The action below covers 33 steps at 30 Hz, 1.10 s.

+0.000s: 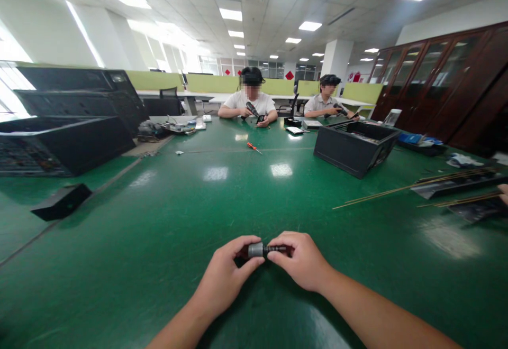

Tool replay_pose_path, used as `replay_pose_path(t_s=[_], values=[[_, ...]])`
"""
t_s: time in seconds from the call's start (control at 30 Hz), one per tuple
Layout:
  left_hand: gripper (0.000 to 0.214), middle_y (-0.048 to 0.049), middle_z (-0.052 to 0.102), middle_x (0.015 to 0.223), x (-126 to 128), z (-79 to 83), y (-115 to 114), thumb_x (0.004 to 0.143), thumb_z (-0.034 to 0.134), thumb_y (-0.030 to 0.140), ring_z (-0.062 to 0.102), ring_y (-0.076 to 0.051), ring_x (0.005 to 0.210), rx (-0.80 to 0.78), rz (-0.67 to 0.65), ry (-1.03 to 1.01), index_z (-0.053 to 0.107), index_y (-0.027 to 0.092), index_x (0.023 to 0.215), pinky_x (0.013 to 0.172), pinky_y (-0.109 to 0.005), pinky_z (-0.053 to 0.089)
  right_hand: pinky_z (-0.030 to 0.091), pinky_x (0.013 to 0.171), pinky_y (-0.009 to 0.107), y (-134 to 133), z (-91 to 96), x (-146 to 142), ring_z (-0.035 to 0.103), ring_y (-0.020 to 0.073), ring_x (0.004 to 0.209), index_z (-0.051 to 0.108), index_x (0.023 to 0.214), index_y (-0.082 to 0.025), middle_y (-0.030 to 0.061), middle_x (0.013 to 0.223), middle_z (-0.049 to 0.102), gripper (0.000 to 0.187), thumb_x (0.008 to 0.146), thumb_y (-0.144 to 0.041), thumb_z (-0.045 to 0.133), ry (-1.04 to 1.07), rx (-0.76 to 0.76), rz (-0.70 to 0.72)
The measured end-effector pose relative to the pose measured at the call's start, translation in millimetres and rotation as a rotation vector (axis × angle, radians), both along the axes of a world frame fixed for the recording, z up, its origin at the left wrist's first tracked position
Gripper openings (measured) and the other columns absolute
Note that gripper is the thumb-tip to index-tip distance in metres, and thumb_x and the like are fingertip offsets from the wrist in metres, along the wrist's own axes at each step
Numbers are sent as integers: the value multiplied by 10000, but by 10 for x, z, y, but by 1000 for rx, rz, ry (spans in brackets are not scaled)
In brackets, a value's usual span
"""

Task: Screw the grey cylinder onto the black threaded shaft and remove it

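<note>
Close in front of me, above the green tabletop (178, 280), I hold a small part made of a grey metal cylinder (256, 249) and a thin dark ribbed shaft (273, 249). Thumb and fingers of my left hand (224, 269) pinch the cylinder from the left. My right hand (304, 259) grips the shaft from the right, its fingers hiding part of that end. The part lies level between both hands, cylinder and shaft in line. Whether the ribs are a spring or a thread I cannot tell.
An orange screwdriver (253, 147) lies mid-table. A black computer case (353, 148) stands right, larger cases (71, 143) left, a bent black panel (63, 202) nearer. Thin rods (381, 194) lie right, by another person's hand (503, 193). Two people holding tools sit opposite.
</note>
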<state>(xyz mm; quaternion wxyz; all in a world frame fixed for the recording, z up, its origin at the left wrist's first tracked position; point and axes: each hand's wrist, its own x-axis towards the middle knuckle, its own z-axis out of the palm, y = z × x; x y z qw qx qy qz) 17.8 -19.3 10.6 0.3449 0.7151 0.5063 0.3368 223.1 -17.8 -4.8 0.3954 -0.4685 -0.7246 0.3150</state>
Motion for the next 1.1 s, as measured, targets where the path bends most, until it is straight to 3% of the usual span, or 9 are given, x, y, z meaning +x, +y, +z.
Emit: replay_pose_path(t_s=[1.1], values=[[326,-48,746,1059,-5,1,-11,794,687,346,695,-239,959,-23,10,-59,692,223,1096,912,-372,539,416,590,233,-12,9,8,577,130,636,778,881,-202,10,751,685,108,796,-232,718,56,-21,-21]])
